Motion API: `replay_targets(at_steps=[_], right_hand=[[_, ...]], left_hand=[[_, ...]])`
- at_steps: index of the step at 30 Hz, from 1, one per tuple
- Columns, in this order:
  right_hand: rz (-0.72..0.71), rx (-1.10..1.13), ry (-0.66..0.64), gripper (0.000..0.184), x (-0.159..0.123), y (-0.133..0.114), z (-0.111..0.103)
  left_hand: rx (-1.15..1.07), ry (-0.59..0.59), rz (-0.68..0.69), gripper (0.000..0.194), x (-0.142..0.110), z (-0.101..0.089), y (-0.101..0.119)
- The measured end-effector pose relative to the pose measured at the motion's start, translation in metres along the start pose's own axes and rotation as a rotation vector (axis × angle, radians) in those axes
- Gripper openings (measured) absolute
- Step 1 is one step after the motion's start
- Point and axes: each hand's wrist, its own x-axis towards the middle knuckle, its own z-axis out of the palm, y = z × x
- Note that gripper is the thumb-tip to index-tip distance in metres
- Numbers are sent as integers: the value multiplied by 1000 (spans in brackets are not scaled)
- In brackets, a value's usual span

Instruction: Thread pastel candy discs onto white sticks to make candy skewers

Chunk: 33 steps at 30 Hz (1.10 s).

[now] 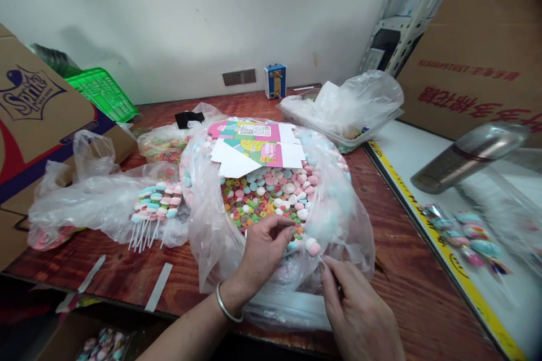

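In my right hand (358, 304) is a thin white lollipop stick (320, 258), pinched between thumb and fingers, with a pink and white marshmallow (312, 247) on its upper end. My left hand (265, 248), a silver bangle on its wrist, is just left of the stick, over the candy. Its thumb and index finger are curled together; what they hold, if anything, I cannot make out. Below and beyond both hands lies a large plastic-lined container (199, 248) with pastel marshmallows (292, 187) and colourful gummy rings (243, 206). A printed flat carton (258, 149) lies across its far side.
Finished marshmallow skewers (156, 202) lie on a plastic bag (101, 197) at left. A Sprite box (42, 107) stands beyond it. At right are a clear tub (339, 124) with plastic bags, a steel flask (466, 158) and wrapped candy skewers (470, 234). Marshmallows (104, 344) fill part of a lower box.
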Motion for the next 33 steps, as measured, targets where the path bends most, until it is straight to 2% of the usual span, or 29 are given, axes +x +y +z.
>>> replay_targets(at_steps=[3, 6, 9, 14, 20, 24, 27, 30, 33], right_hand=[[-7, 66, -3, 22, 1, -5, 5], [-35, 117, -19, 24, 2, -7, 13], [-36, 134, -45, 27, 1, -4, 22], [78, 245, -85, 31, 5, -7, 35], [280, 537, -118, 42, 37, -26, 34], [341, 670, -108, 45, 61, -19, 29], [441, 705, -32, 45, 76, -3, 27], [463, 663, 21, 46, 89, 12, 26], [419, 577, 30, 42, 102, 20, 28]], left_hand=[[135, 52, 163, 14, -5, 0, 0], [209, 44, 274, 20, -7, -4, 3], [173, 13, 270, 20, -8, -7, 5], [124, 10, 295, 19, -12, -4, 4], [160, 37, 356, 21, -13, -6, 6], [219, 10, 350, 32, 5, -18, 9], [332, 32, 294, 30, 30, -24, 13], [516, -28, 324, 21, 57, -19, 15], [686, -54, 363, 23, 78, -5, 10]])
